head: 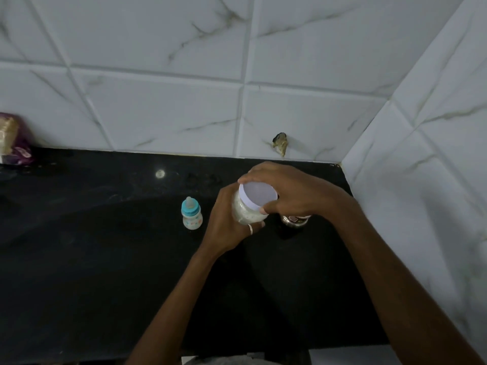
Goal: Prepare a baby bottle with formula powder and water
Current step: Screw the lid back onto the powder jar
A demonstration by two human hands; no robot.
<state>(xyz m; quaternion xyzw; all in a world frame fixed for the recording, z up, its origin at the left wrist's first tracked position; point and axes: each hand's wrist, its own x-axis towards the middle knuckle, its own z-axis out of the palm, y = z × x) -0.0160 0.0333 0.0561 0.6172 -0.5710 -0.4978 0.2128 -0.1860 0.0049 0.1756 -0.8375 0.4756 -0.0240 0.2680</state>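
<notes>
A small baby bottle (191, 213) with a teal collar and nipple stands upright on the black counter (105, 259), left of my hands. I hold a clear jar of pale formula powder (246, 213) tilted above the counter. My left hand (226, 227) grips the jar's body from the left and below; a ring shows on one finger. My right hand (287, 192) curls over the jar's white lid (258, 194), fingers on its far rim and thumb on its near edge.
A steel vessel (293, 221) sits on the counter behind my right wrist, mostly hidden. A purple packet (14, 143) leans at the far left against the white tiled wall (184, 101). A second tiled wall closes the right side. The counter's front edge runs along the bottom.
</notes>
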